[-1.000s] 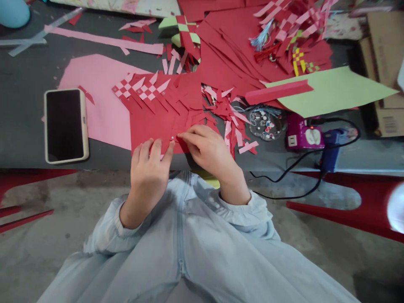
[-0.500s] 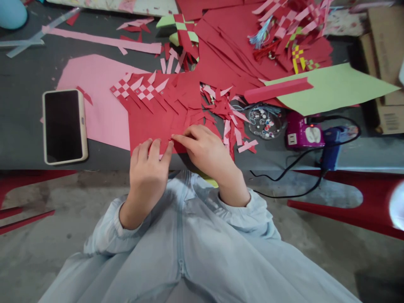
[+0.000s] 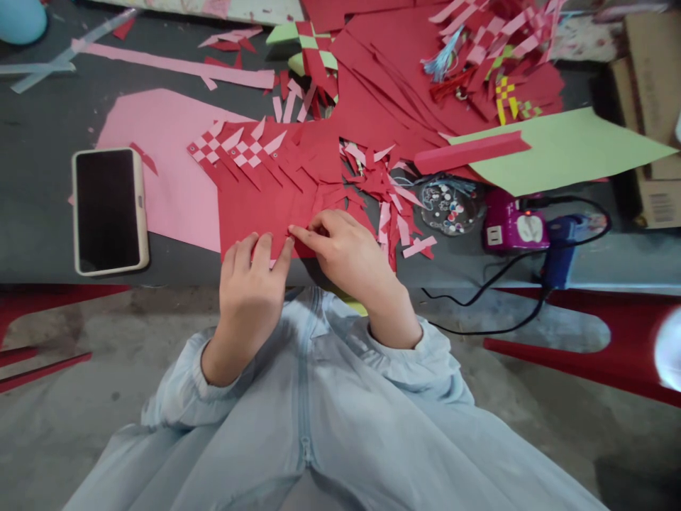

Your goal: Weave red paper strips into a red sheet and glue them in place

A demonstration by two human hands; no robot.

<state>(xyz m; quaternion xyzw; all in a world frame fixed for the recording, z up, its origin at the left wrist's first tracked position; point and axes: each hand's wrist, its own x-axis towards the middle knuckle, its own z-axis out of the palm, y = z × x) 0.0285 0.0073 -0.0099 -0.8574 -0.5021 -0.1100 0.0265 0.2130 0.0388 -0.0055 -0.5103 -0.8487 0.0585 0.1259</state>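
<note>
My left hand (image 3: 252, 284) lies palm down at the near edge of a red paper sheet (image 3: 250, 206), its fingers stretched out and pressing on the paper. A small pink sliver shows between its fingers. Opposite it, my right hand (image 3: 354, 259) is closed, the index fingertip and thumb together on a small red paper piece (image 3: 303, 248) partly hidden under the hand. The two hands' fingertips nearly meet. Above them on the sheet lie woven pink-and-red checkered pieces (image 3: 247, 152) with small eyelets. Several cut red paper pieces (image 3: 313, 163) lie beside these.
A phone (image 3: 108, 213) lies left on pink paper (image 3: 184, 227). Paper scraps (image 3: 383, 184), a clear dish of beads (image 3: 450, 209), a purple power box (image 3: 513, 221) and a blue glue gun (image 3: 560, 248) with a cable sit right. Green paper (image 3: 564, 152) and a cardboard box (image 3: 657, 106) lie beyond.
Both hands hold nearly the same pose and place on the red paper. The table's contents appear shifted only very slightly in the view.
</note>
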